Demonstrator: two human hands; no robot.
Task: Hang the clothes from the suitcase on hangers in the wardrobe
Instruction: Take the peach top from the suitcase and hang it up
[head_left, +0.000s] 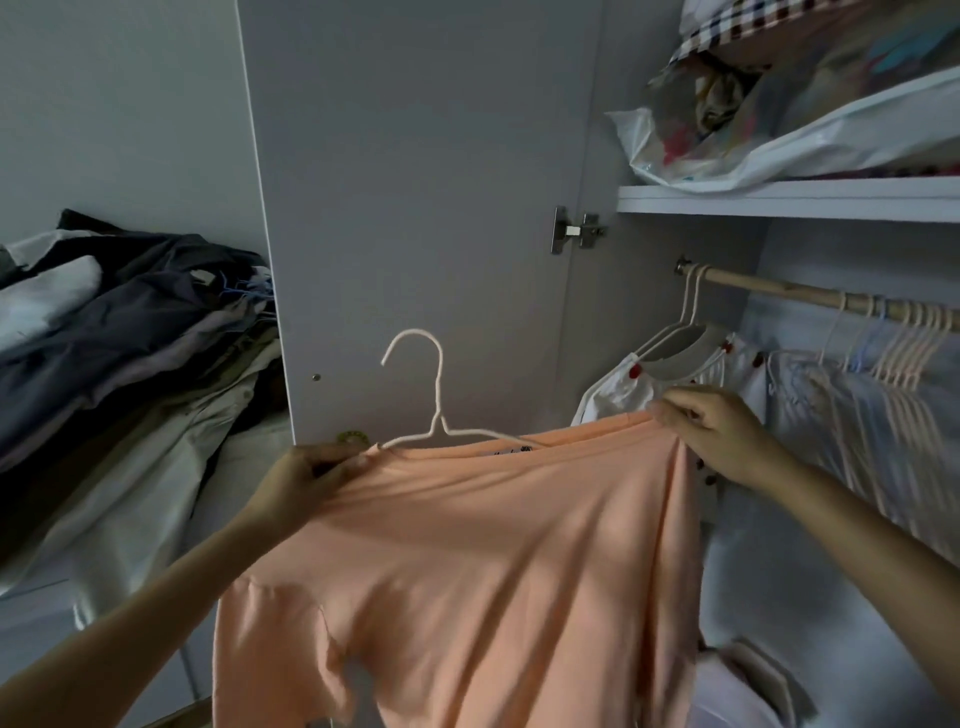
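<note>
stretching level between pinching left hand (306, 483) and right hand (711, 431), the peach shirt (467, 545) is held on its hanger (436, 410), whose hook is nearer the left fingers, with the rail (810, 296) up-right of the right fingers.

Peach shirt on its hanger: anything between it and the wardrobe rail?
Nothing solid. The peach shirt on the white hanger, held by left hand and right hand, sits below the rail. The white garment already hanging partly fills the near end; bare rail beside it.

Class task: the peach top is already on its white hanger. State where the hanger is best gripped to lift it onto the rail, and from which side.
Grip the white hanger at its twisted neck, just below the hook, coming from above. That stem stands bare above the peach top, and the hook stays free for the wardrobe rail.
</note>
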